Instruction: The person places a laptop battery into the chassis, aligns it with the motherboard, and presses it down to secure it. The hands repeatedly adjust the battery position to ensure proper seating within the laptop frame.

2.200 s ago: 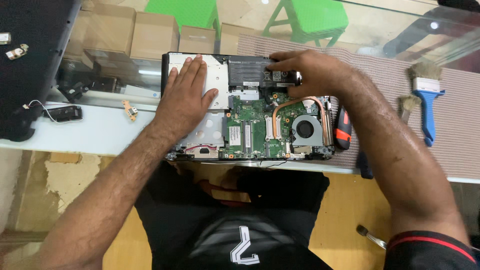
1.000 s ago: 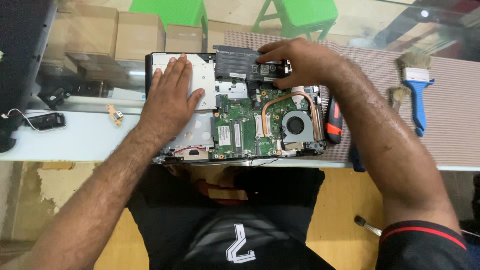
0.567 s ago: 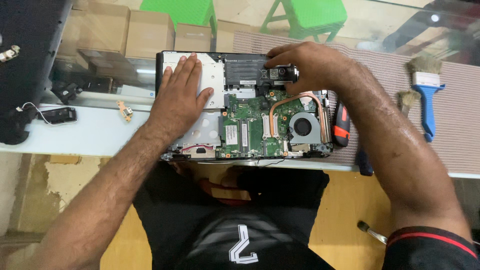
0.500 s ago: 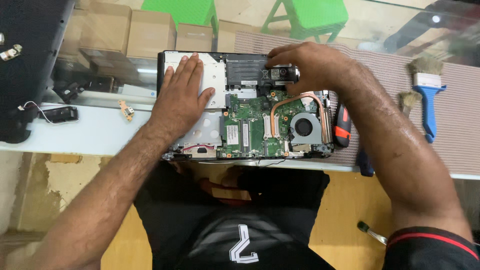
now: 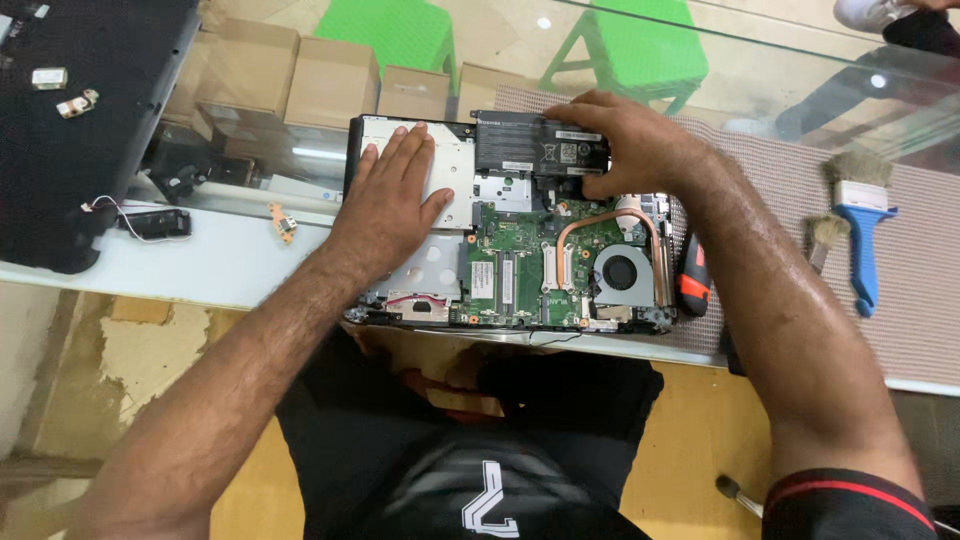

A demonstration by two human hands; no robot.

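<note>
On the tabletop point(image 5: 250, 265): opened laptop point(image 5: 510, 270), bottom cover off, green board and fan point(image 5: 623, 270) bare.
Left hand point(image 5: 390, 200): flat, fingers spread, pressing the silver drive bay; holds nothing.
Right hand point(image 5: 625, 145): curled over the battery point(image 5: 530, 150) at the far edge, gripping its right end.
Progress: battery sits in its slot, not lifted out; board and fan untouched.
Nearby: screwdriver point(image 5: 693, 280), blue brush point(image 5: 860, 235), both right of the laptop.

- Motherboard point(image 5: 520, 270): green, with a copper-coloured heat pipe point(image 5: 610, 222) and a grey fan point(image 5: 622, 270).
- Battery pack point(image 5: 525, 152): dark grey, with a white label.
- Drive cover point(image 5: 450, 175): silver.
- Screwdriver point(image 5: 692, 280): black and orange.
- Paintbrush point(image 5: 862, 235): blue handle, pale bristles.
- Stools point(image 5: 620, 45): bright green.
- Cardboard boxes point(image 5: 335, 80): tan.
- Mat point(image 5: 920, 300): brownish, finely striped.
</note>
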